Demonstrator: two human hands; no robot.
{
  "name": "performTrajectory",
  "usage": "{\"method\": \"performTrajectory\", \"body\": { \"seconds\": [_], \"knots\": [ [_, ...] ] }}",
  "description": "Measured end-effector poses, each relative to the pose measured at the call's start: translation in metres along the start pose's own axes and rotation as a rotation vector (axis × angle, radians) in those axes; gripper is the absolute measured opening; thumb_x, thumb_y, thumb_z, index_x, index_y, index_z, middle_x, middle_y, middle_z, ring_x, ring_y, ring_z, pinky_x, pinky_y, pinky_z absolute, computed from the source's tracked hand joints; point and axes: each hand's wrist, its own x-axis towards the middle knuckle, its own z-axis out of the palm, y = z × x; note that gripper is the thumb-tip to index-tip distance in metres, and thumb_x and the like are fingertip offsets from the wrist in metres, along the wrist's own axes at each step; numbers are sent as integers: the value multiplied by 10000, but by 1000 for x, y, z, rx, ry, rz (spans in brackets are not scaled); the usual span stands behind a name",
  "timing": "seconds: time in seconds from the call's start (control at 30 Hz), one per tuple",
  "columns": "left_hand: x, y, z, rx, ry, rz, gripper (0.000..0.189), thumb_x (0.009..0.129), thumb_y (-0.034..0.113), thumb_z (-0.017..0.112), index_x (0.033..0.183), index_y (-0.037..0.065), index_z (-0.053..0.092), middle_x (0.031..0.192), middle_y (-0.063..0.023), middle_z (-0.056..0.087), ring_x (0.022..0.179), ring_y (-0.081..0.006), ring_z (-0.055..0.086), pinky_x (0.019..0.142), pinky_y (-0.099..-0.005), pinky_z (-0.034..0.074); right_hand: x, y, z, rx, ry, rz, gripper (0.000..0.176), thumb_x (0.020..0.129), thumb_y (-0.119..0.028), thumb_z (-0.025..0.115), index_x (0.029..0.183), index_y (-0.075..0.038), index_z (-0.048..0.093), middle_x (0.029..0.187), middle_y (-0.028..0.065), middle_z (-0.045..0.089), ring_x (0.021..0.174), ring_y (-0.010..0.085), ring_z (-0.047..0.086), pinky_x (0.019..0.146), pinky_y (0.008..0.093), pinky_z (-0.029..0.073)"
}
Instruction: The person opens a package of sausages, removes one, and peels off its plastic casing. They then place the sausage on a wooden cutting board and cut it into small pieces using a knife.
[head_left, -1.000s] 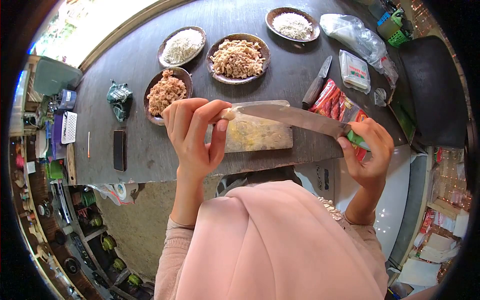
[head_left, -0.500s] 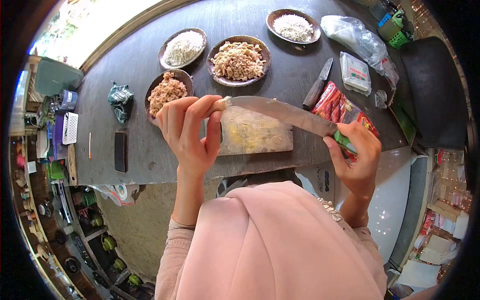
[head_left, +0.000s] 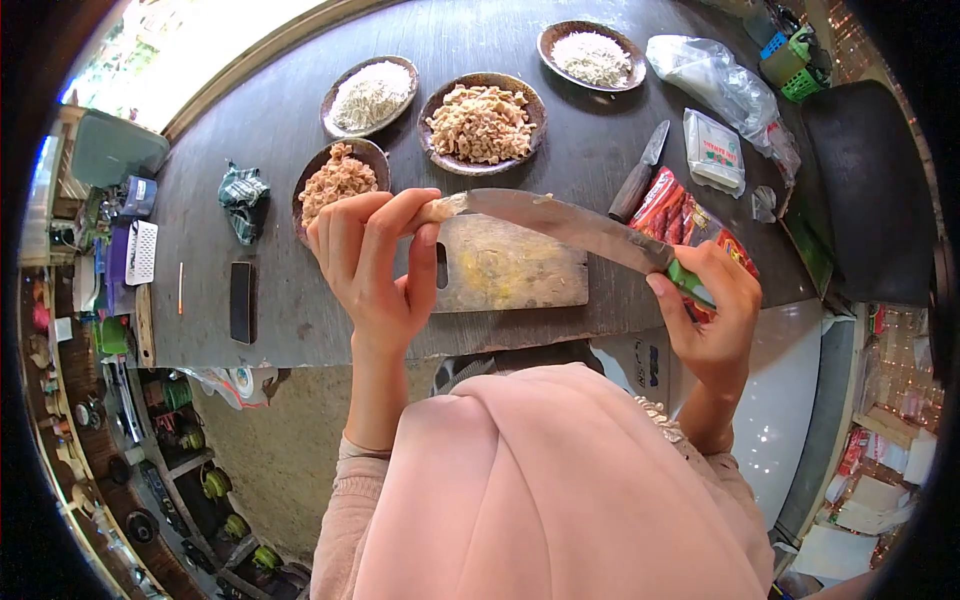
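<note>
My right hand [head_left: 718,310] grips a large knife [head_left: 570,222] by its green handle, with the blade pointing left. At the blade's tip, my left hand [head_left: 375,265] pinches a small pale scrap [head_left: 452,206] against the metal; its exact kind is too small to tell. A bit of pale residue sticks to the blade's upper edge. Below the blade lies a worn wooden cutting board [head_left: 515,275]. Just behind my left hand stands a bowl of brownish chopped pieces [head_left: 340,182], partly covered by my fingers.
Farther back are a bowl of tan chopped pieces [head_left: 480,123] and two plates of small whitish food [head_left: 372,96], [head_left: 592,60]. A second knife [head_left: 640,172], red packets [head_left: 690,220], a white pack [head_left: 714,152] and a plastic bag [head_left: 712,78] lie right. A phone [head_left: 242,303] and cloth [head_left: 242,200] lie left.
The pale scrap shows a little more at the blade's tip, and my left fingers have shifted slightly left. The knife stays nearly in place in my right hand.
</note>
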Motion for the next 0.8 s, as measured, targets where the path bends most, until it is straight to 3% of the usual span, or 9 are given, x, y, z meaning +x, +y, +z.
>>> {"method": "performTrajectory", "body": {
  "seconds": [0.13,0.2,0.33,0.4,0.5,0.63,0.67,0.73,0.8],
  "knots": [
    [1,0,-1,5,6,6,182,877,188,687,1046,142,735,906,-23,607,843,-210,544,791,-367,361,-1,2,2,24,-2,1,215,784,-110,810,923,-12,680,759,113,647,668,287,649,610,366,483],
    [3,4,-6,44,-54,11,175,967,174,617,1047,75,737,974,-74,661,873,-219,592,800,-357,443,0,0,3,56,-35,28,210,785,-104,805,924,-8,681,759,116,646,672,290,652,607,363,487],
    [2,6,-1,31,2,-2,169,962,170,619,1038,74,736,965,-78,662,871,-220,595,797,-355,439,-4,-7,16,104,3,72,198,819,-111,792,930,-3,669,747,110,629,651,254,635,603,342,480],
    [3,14,-2,44,-78,-6,167,954,174,631,1029,62,731,960,-83,663,875,-225,600,796,-356,442,-8,-15,23,274,17,279,178,868,-113,764,943,1,650,731,105,605,625,204,590,598,312,458],
    [-3,18,8,-23,-39,-77,175,956,183,638,1025,49,728,937,-77,658,865,-225,596,797,-360,455,-5,-16,32,275,67,300,150,916,-112,727,953,1,635,729,95,594,620,152,543,596,284,433],
    [-9,12,8,-15,70,-4,203,977,182,625,1067,35,733,965,-92,630,877,-200,588,737,-303,484,-7,-5,29,355,37,390,138,937,-110,705,962,5,632,729,71,597,635,117,534,597,280,427],
    [-10,11,12,-56,125,-21,210,865,215,737,1052,120,753,879,-8,592,835,-199,544,796,-356,402,-8,-5,28,390,22,388,136,942,-117,705,954,-1,634,736,41,598,639,95,521,595,270,419],
    [-8,9,11,-57,129,3,223,845,208,758,1049,117,756,881,-6,585,800,-187,544,749,-345,414,-10,-1,26,424,4,389,135,946,-123,705,946,-7,636,743,11,599,642,74,507,593,259,412],
    [-9,11,13,-68,133,29,237,825,200,778,1046,115,760,882,-3,578,764,-175,545,701,-334,425,-8,3,25,839,16,588,118,937,-120,718,956,-19,660,721,-56,558,631,24,458,565,220,355]
  ]
}}
